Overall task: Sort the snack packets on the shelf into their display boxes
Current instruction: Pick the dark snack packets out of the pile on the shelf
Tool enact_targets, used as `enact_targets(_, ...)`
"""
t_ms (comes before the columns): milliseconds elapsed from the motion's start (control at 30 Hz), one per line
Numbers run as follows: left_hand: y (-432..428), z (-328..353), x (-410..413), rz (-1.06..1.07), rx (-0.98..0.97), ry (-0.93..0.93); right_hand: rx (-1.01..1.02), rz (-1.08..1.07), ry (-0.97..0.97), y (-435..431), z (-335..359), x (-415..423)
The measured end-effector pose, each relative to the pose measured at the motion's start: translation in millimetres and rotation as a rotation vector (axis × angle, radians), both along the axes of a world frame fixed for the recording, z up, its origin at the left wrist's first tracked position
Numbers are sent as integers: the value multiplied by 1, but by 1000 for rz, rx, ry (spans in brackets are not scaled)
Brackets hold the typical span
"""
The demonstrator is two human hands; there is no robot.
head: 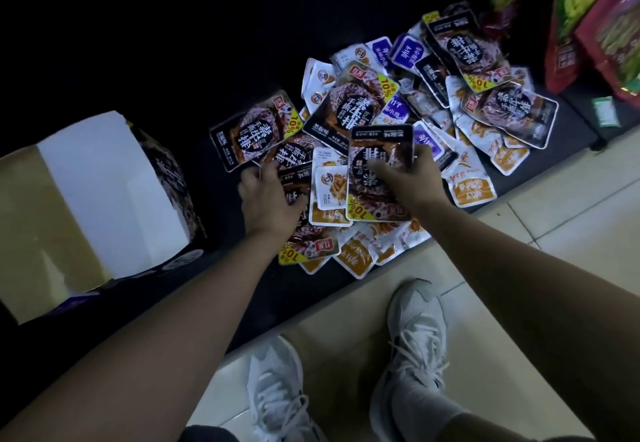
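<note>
Snack packets heaped loose on dark shelf, overlapping, mostly face up. Three kinds mixed: large black packets with yellow 10% corner, small white-orange packets, purple-white packets. One black packet pinched in right hand over heap. Open display box left of heap, apart.

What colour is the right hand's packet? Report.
The packet is black with a yellow corner; head view.
</note>
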State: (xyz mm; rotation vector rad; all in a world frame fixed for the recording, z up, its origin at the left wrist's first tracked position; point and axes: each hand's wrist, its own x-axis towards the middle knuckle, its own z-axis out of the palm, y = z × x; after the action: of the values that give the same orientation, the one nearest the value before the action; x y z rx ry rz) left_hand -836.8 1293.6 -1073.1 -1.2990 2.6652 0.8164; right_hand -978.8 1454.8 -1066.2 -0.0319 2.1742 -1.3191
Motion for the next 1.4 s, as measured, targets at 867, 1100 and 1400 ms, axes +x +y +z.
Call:
enact_targets(867,0,33,15,465,735,525,-130,468,-375,-17,29,31)
enact_targets(1100,15,28,0,348,676,451,-85,236,-351,-7,22,22)
enact_targets(1400,17,2,14,-337,18,-68,-40,-12,-178,10,8,-1)
